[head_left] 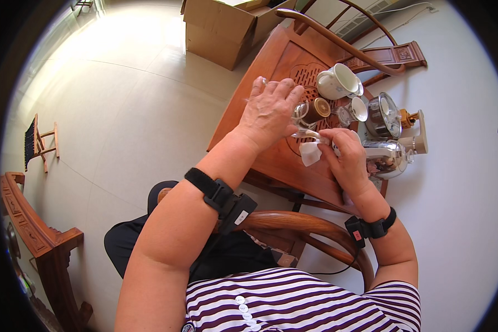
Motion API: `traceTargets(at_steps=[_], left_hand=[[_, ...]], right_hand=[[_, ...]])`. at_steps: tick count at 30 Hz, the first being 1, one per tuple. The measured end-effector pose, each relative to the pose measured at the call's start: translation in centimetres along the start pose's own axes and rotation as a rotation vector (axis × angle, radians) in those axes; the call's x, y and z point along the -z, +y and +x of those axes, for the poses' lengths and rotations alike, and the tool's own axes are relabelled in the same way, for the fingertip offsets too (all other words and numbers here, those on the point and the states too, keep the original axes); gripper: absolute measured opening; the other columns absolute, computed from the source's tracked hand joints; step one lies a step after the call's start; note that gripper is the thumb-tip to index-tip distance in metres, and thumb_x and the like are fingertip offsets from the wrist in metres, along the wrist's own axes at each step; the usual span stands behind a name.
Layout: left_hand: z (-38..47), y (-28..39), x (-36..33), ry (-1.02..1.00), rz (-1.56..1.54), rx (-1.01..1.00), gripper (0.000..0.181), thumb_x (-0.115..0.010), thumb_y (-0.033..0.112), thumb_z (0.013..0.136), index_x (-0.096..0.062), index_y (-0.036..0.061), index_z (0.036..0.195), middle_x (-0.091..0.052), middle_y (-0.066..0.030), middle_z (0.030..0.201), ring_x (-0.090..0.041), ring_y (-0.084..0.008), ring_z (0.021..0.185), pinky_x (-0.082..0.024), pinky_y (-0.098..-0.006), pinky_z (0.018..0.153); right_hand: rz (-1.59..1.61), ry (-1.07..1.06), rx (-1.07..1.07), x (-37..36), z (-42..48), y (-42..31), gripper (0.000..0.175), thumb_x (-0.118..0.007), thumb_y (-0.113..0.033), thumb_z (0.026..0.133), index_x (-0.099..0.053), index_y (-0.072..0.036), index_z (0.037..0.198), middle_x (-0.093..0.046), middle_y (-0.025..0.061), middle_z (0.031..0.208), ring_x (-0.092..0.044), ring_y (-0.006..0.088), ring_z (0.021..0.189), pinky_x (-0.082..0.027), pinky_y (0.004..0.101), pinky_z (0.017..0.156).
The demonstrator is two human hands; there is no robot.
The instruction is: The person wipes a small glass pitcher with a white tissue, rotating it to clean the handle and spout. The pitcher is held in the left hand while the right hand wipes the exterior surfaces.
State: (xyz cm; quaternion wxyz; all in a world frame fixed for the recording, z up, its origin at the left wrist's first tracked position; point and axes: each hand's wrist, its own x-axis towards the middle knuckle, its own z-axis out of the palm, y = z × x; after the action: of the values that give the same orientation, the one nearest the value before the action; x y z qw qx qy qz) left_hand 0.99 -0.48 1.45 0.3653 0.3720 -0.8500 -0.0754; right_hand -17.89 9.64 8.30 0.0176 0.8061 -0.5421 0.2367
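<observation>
Out over the wooden tea table (269,153), my left hand (272,108) is palm down with its fingers bent. A small shiny bit shows by its fingertips, but whatever may lie under the palm is hidden. Close to its thumb is clear glassware with a brown round lid (322,107). My right hand (348,155) pinches a white tissue (310,153), which hangs from the fingers. A curved clear glass piece (309,133) lies between the two hands; which hand touches it, I cannot tell.
Beyond my hands are a large white mug (338,81), a small white cup (359,109) and a lidded steel pot (384,115). A glass kettle (388,159) stands right of my right hand. Wooden chair arms (290,220) curve before me. A cardboard box (220,31) sits on the floor.
</observation>
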Motion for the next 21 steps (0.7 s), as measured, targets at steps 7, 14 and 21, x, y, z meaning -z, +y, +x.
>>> traceTargets(at_steps=[7,14,21], left_hand=[[0.0,0.2,0.3,-0.08,0.017,0.033,0.082,-0.086,0.034,0.07,-0.05,0.0115,0.141,-0.051,-0.0086,0.139,-0.048,-0.0276,0.131,-0.029,-0.0518,0.116],[0.1,0.2,0.6,-0.094,0.007,0.032,0.084,-0.086,0.033,0.07,-0.049,0.0117,0.142,-0.05,-0.009,0.139,-0.047,-0.0278,0.131,-0.029,-0.0517,0.116],[0.2,0.3,0.6,-0.121,-0.011,0.053,0.084,-0.086,0.032,0.07,-0.049,0.012,0.142,-0.05,-0.0091,0.14,-0.047,-0.0278,0.132,-0.028,-0.0518,0.117]], right_hand=[[0.042,-0.044,-0.059,0.5,0.0,0.5,0.013,-0.071,-0.004,0.083,-0.068,-0.003,0.095,-0.07,0.0115,0.087,-0.065,0.0313,0.084,-0.052,0.0397,0.074],[0.357,-0.115,-0.409,0.1,-0.5,0.2,0.016,-0.074,-0.005,0.082,-0.067,-0.003,0.096,-0.069,0.0128,0.086,-0.066,0.0309,0.08,-0.053,0.0377,0.07],[-0.105,0.04,0.153,-0.3,-0.7,0.7,0.014,-0.073,-0.003,0.085,-0.068,-0.002,0.098,-0.067,0.0125,0.087,-0.064,0.0291,0.078,-0.052,0.0342,0.068]])
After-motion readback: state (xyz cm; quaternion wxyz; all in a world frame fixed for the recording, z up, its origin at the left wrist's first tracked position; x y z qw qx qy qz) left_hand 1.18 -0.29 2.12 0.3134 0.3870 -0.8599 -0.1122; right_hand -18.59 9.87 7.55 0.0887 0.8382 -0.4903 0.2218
